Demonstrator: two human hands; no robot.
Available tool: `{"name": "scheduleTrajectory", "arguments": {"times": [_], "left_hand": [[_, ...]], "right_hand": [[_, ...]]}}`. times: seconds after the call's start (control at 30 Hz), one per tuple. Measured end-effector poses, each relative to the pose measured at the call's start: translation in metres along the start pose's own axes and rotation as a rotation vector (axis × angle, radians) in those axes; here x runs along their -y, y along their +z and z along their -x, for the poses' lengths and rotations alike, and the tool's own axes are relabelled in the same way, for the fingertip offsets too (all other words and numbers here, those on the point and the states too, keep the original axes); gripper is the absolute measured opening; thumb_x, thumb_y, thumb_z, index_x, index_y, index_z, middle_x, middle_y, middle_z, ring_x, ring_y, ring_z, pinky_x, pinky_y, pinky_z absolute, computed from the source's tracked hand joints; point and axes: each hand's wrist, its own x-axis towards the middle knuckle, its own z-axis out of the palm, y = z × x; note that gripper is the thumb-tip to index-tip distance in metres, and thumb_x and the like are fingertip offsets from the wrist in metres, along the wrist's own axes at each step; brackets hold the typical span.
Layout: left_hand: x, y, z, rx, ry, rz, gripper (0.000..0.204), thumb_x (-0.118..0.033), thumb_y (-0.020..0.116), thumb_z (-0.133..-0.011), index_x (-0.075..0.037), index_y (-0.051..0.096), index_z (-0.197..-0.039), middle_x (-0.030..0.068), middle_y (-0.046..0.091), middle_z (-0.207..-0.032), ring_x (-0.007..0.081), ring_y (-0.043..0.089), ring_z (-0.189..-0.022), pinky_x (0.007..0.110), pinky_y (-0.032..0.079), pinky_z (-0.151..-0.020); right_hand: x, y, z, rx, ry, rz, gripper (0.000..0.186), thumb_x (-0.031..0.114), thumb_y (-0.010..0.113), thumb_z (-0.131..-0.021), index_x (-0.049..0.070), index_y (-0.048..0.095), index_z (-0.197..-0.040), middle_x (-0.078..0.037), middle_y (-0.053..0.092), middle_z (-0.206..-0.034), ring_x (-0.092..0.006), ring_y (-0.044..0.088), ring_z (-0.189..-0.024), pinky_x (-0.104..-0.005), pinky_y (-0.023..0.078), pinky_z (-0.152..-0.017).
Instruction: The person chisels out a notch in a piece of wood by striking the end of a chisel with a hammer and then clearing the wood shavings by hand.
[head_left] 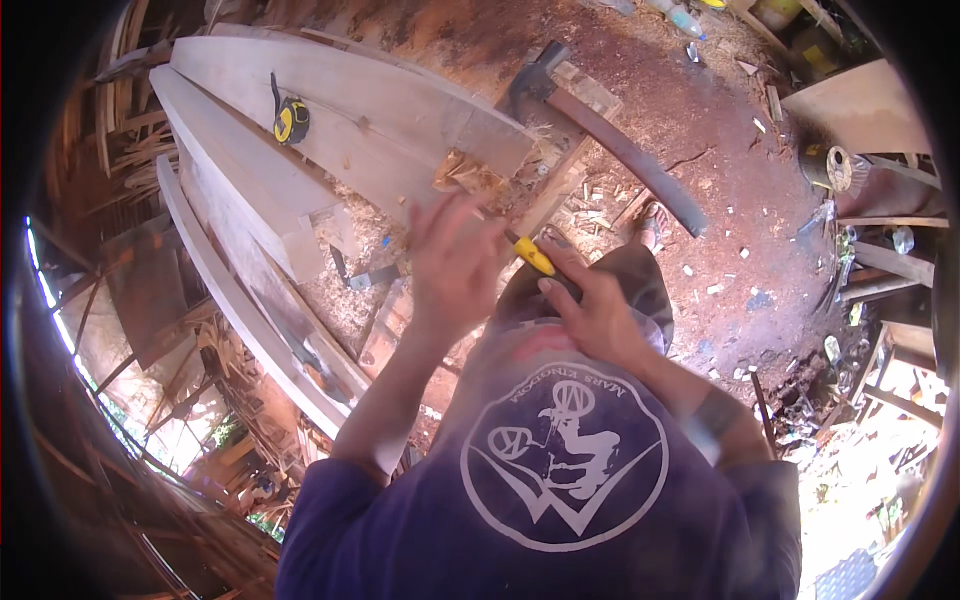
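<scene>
The right hand point(592, 302) has its fingers wrapped around a yellow tool point(535, 256), whose dark tip points to ten o'clock. The left hand point(450, 268) is just beside that tip. Its fingers look bent and a bit apart, but they are blurry, so I cannot tell if they pinch something small. From the left hand, a tape measure point(291, 121) sits at ten to eleven o'clock on a pale board point(345, 82). A hammer point(625, 150) lies at twelve o'clock from the right hand. My guess: the tool is being got ready. The next move calls for a firm right grip and left fingers clear of the tip.
</scene>
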Motion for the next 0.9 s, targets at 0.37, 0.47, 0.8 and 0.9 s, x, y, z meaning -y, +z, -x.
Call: {"name": "scheduleTrajectory", "arguments": {"times": [0.37,0.47,0.8,0.9], "left_hand": [[0.057,-0.05,-0.001,-0.281,-0.322,0.073,0.02,0.003,0.062,-0.096,-0.001,0.076,-0.11,0.0127,0.066,-0.126,0.0238,0.062,-0.12,0.035,0.048,-0.102],[0.054,-0.047,-0.001,-0.317,-0.334,0.093,0.018,-0.001,0.064,-0.092,-0.004,0.076,-0.106,0.0136,0.068,-0.121,0.0299,0.063,-0.113,0.042,0.051,-0.097],[0.049,-0.049,-0.016,-0.145,-0.206,-0.087,0.015,-0.002,0.068,-0.094,-0.004,0.076,-0.107,0.0105,0.069,-0.108,0.0244,0.066,-0.103,0.036,0.052,-0.091],[0.054,-0.046,-0.038,-0.022,-0.101,-0.157,0.014,-0.003,0.07,-0.091,-0.004,0.076,-0.104,0.0098,0.068,-0.096,0.0259,0.067,-0.092,0.038,0.054,-0.082]], "right_hand": [[-0.029,-0.011,0.005,-0.008,-0.235,0.31,0.05,0.009,0.068,-0.094,0.005,0.06,-0.144,-0.017,0.072,-0.091,-0.0312,0.067,-0.077,-0.0412,0.053,-0.078],[-0.035,0.008,0.009,0.045,0.003,0.087,0.049,0.007,0.067,-0.095,0.005,0.06,-0.143,-0.018,0.072,-0.093,-0.0311,0.07,-0.081,-0.0397,0.054,-0.079],[-0.016,-0.02,0.011,-0.014,-0.189,0.304,0.043,0.009,0.066,-0.094,0.007,0.066,-0.137,-0.022,0.072,-0.094,-0.0366,0.071,-0.084,-0.0425,0.055,-0.078],[-0.031,-0.003,-0.003,-0.121,-0.342,0.386,0.042,0.014,0.063,-0.099,0.007,0.064,-0.14,-0.013,0.067,-0.077,-0.0291,0.068,-0.072,-0.04,0.052,-0.067]]}}
